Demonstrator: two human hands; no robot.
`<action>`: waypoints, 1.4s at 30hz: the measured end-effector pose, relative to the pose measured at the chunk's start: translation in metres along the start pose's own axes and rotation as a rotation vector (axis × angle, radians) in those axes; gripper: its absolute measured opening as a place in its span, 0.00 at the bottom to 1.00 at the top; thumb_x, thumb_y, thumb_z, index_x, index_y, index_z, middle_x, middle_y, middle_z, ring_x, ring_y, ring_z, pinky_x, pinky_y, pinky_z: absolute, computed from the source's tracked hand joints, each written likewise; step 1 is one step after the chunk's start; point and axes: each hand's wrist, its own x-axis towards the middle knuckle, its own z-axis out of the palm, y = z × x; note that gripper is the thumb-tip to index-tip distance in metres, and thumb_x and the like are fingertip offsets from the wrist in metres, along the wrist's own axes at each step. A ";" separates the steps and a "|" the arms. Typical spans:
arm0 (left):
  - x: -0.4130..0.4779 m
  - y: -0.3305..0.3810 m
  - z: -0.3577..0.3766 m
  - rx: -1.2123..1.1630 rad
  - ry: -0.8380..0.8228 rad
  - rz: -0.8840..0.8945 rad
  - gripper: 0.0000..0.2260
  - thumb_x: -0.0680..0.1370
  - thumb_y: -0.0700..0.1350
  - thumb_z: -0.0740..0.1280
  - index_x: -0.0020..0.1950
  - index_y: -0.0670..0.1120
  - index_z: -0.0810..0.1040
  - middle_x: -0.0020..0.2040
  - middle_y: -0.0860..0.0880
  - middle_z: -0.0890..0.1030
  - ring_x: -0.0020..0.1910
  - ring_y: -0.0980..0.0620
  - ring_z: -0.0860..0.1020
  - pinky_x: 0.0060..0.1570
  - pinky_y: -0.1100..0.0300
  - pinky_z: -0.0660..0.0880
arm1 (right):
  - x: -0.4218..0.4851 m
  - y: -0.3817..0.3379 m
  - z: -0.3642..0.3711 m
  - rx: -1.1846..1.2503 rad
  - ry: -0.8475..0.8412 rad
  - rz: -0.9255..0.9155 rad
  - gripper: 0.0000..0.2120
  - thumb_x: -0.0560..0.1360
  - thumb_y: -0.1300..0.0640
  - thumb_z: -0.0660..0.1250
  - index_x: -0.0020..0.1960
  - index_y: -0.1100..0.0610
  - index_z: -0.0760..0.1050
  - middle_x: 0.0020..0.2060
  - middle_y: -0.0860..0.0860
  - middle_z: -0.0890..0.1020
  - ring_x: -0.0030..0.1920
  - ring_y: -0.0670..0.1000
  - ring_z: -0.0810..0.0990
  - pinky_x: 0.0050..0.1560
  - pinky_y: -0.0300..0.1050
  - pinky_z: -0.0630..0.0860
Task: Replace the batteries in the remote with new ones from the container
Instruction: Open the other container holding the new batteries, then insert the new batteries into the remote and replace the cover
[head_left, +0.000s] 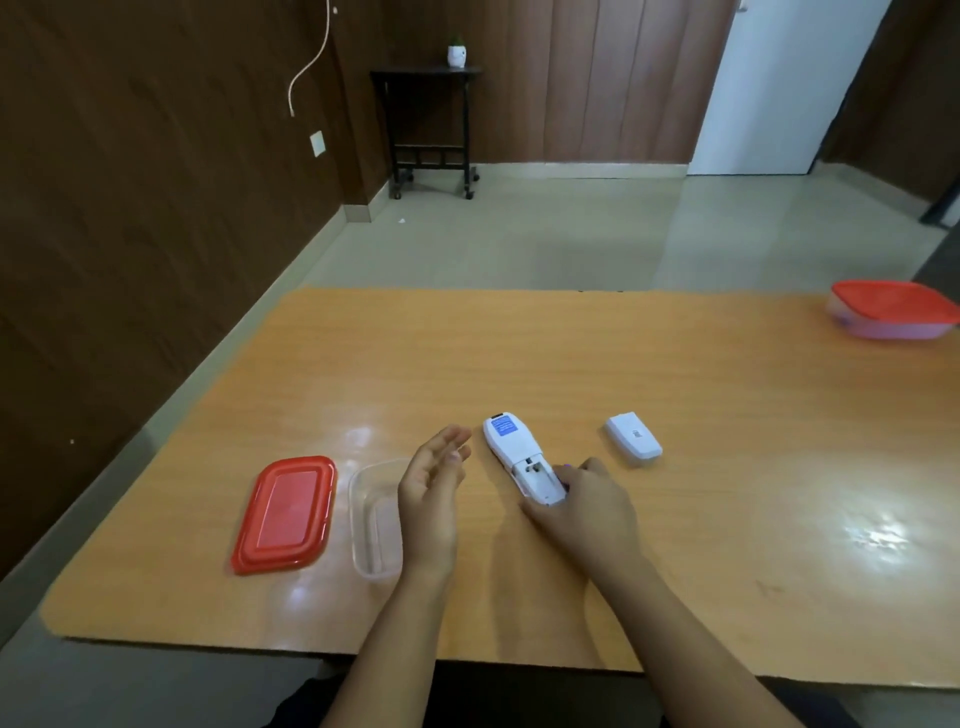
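While gripping the near end of the face-down remote (514, 457) on the table (675, 389) with right hand (587, 506), holds left hand (431, 483) open, fingers loosely spread, over the clear container (371, 525).

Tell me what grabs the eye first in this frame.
The white remote lies face down mid-table, battery bay open, with the right hand gripping its near end. Its battery cover sits apart to the right. The red lid lies beside the clear container at left, with the left hand open above.
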 end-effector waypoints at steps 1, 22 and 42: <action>0.000 -0.001 0.002 -0.009 -0.022 -0.024 0.13 0.80 0.37 0.60 0.61 0.46 0.77 0.59 0.49 0.81 0.59 0.52 0.79 0.61 0.56 0.72 | 0.001 0.001 -0.002 0.080 0.005 0.004 0.13 0.66 0.40 0.67 0.40 0.50 0.77 0.38 0.49 0.74 0.37 0.49 0.75 0.32 0.42 0.67; 0.008 -0.004 0.034 -0.429 -0.135 -0.406 0.18 0.83 0.49 0.55 0.68 0.44 0.72 0.55 0.46 0.80 0.57 0.44 0.78 0.54 0.51 0.75 | -0.019 0.004 -0.044 0.815 -0.046 -0.018 0.13 0.76 0.64 0.64 0.53 0.48 0.80 0.39 0.47 0.81 0.35 0.40 0.76 0.40 0.38 0.73; 0.009 -0.007 0.030 -0.290 -0.258 -0.334 0.16 0.82 0.53 0.55 0.63 0.50 0.76 0.56 0.49 0.83 0.49 0.49 0.82 0.53 0.49 0.75 | 0.001 -0.002 -0.037 2.016 -0.590 0.517 0.14 0.61 0.62 0.78 0.43 0.61 0.77 0.37 0.52 0.82 0.32 0.49 0.82 0.37 0.41 0.82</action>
